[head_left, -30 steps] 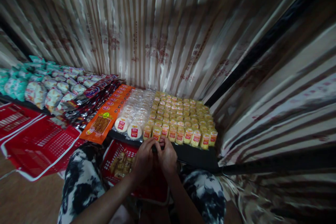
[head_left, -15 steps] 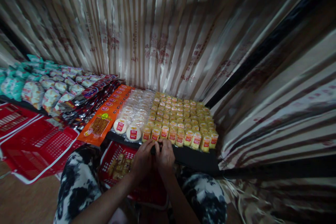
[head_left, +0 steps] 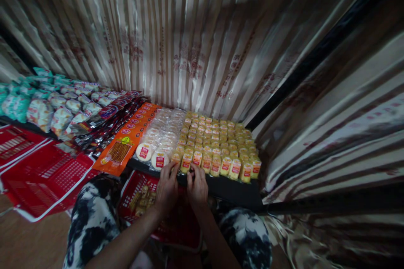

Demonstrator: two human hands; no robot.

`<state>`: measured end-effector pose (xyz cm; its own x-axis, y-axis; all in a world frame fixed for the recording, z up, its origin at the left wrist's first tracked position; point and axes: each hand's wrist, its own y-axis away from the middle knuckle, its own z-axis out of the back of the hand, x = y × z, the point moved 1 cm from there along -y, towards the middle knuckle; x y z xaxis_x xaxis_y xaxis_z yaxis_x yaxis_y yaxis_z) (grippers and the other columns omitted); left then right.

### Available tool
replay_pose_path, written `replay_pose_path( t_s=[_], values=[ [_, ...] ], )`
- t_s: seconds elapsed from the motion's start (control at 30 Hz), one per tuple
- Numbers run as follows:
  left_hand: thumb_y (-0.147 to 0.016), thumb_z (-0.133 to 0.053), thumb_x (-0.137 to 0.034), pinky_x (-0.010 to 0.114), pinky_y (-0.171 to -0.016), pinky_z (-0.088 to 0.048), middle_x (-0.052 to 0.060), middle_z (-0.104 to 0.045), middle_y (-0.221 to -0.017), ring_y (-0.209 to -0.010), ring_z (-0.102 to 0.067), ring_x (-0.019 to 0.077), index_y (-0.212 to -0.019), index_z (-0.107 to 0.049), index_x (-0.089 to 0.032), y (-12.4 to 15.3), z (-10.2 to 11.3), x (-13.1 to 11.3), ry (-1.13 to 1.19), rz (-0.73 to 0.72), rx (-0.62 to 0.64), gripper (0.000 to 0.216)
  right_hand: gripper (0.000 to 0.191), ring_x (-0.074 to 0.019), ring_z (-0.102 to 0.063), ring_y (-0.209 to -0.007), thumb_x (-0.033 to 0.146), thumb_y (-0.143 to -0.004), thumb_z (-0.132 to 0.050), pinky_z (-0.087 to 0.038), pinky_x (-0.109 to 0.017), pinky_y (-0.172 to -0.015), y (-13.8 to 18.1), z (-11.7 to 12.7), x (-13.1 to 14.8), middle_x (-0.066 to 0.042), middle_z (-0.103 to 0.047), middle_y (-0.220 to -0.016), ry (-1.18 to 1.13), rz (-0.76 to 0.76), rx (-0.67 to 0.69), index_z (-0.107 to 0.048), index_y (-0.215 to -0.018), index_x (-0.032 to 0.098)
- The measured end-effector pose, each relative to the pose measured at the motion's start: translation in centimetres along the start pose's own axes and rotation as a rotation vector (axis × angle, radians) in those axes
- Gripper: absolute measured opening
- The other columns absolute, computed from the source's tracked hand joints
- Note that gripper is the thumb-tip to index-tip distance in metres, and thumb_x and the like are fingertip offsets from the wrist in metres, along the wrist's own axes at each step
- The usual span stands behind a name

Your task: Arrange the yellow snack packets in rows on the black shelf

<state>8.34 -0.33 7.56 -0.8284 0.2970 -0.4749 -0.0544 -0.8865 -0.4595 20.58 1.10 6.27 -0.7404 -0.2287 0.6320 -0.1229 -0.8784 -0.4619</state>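
Small yellow packaged cakes (head_left: 217, 143) with red-and-white labels stand upright in tight rows on a black shelf (head_left: 236, 191). At the left end of their front row, my left hand (head_left: 167, 187) has its fingers stretched out, touching the lower part of the end pack (head_left: 176, 159). A short gap to the right, my right hand (head_left: 197, 187) rests its extended, slightly bent fingers against the front packs. Neither hand is wrapped around a pack. Between my knees, below the shelf edge, a red basket (head_left: 126, 191) holds several yellowish wrapped pieces (head_left: 143, 199).
Clear-wrapped round white crackers (head_left: 160, 161) adjoin the cakes on the left. Beyond them lie an orange snack bag (head_left: 116, 153), dark shiny packets (head_left: 110, 122), and white and teal bags (head_left: 15, 105). More red baskets (head_left: 47, 180) sit at left. Striped curtain (head_left: 189, 29) hangs behind.
My hands have moved apart. The left shifted left and slightly up onto the end pack; the right stays near the front row. The cake rows look nearly unchanged.
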Motion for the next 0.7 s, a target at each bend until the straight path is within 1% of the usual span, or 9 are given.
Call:
replay_pose_path(
  t_s=[0.1, 0.2, 0.33, 0.43, 0.53, 0.6, 0.67, 0.7],
  values=[
    [-0.080, -0.040, -0.005, 0.039, -0.096, -0.044, 0.012, -0.052, -0.119, -0.114, -0.045, 0.0210, -0.126, -0.045, -0.015, 0.0, -0.5, 0.4, -0.007, -0.052, 0.023, 0.047, 0.032, -0.0157, -0.059, -0.081, 0.026, -0.088, -0.034, -0.047, -0.028, -0.075, 0.0, -0.4, -0.3, -0.008, -0.061, -0.096, 0.030, -0.009, 0.001, -0.054, -0.111, 0.017],
    [-0.080, -0.039, -0.005, 0.040, -0.098, -0.043, 0.011, -0.051, -0.122, -0.116, -0.044, 0.0215, -0.127, -0.044, -0.018, 0.2, -0.7, 0.7, 0.002, -0.046, 0.046, 0.049, 0.032, -0.0166, -0.058, -0.087, 0.026, -0.089, -0.034, -0.045, -0.028, -0.077, -0.1, -0.6, -0.3, -0.008, -0.062, -0.096, 0.070, -0.033, 0.008, -0.054, -0.111, 0.016],
    [-0.081, -0.036, -0.005, 0.041, -0.101, -0.040, 0.011, -0.049, -0.126, -0.120, -0.040, 0.0214, -0.127, -0.044, -0.017, 0.5, -0.6, 0.7, 0.054, -0.034, 0.064, 0.048, 0.031, -0.0161, -0.058, -0.083, 0.028, -0.088, -0.034, -0.045, -0.026, -0.074, -0.1, -0.6, 0.0, -0.007, -0.062, -0.093, 0.094, -0.075, 0.016, -0.055, -0.108, 0.015],
    [-0.082, -0.034, -0.006, 0.040, -0.102, -0.037, 0.011, -0.048, -0.126, -0.121, -0.039, 0.0202, -0.125, -0.046, -0.015, 0.7, 0.0, 0.5, 0.106, -0.040, 0.036, 0.045, 0.030, -0.0152, -0.058, -0.079, 0.028, -0.088, -0.035, -0.046, -0.026, -0.073, -0.1, -0.3, 0.2, -0.007, -0.060, -0.090, 0.048, -0.076, 0.004, -0.055, -0.107, 0.015],
    [-0.081, -0.035, -0.005, 0.037, -0.099, -0.040, 0.011, -0.053, -0.118, -0.114, -0.044, 0.0193, -0.115, -0.053, -0.013, 1.5, 1.0, 0.7, 0.151, -0.033, 0.023, 0.039, 0.028, -0.0155, -0.057, -0.079, 0.030, -0.088, -0.037, -0.047, -0.028, -0.074, 0.3, 0.5, 0.4, -0.009, -0.059, -0.093, -0.017, -0.039, -0.027, -0.055, -0.103, 0.014],
    [-0.082, -0.036, -0.008, 0.036, -0.091, -0.044, 0.010, -0.058, -0.106, -0.103, -0.049, 0.0190, -0.103, -0.059, -0.013, 2.4, 1.5, 1.2, 0.174, -0.023, 0.042, 0.032, 0.026, -0.0164, -0.058, -0.083, 0.030, -0.087, -0.038, -0.046, -0.029, -0.077, 1.2, 1.0, 0.5, -0.010, -0.059, -0.093, -0.049, -0.010, -0.027, -0.055, -0.100, 0.014],
    [-0.084, -0.037, -0.012, 0.033, -0.084, -0.046, 0.008, -0.061, -0.095, -0.094, -0.053, 0.0184, -0.091, -0.062, -0.015, 3.6, 1.9, 2.0, 0.180, 0.009, 0.115, 0.027, 0.024, -0.0163, -0.059, -0.086, 0.029, -0.088, -0.038, -0.046, -0.028, -0.078, 2.5, 1.2, 0.5, -0.009, -0.062, -0.090, -0.089, 0.032, 0.049, -0.056, -0.097, 0.016],
    [-0.085, -0.036, -0.014, 0.032, -0.082, -0.046, 0.008, -0.062, -0.092, -0.091, -0.054, 0.0181, -0.088, -0.062, -0.016, 4.2, 1.9, 2.5, 0.169, 0.042, 0.179, 0.027, 0.023, -0.0159, -0.060, -0.086, 0.028, -0.088, -0.038, -0.046, -0.027, -0.077, 3.3, 1.0, 0.4, -0.008, -0.063, -0.089, -0.112, 0.053, 0.124, -0.057, -0.095, 0.016]
  ],
)
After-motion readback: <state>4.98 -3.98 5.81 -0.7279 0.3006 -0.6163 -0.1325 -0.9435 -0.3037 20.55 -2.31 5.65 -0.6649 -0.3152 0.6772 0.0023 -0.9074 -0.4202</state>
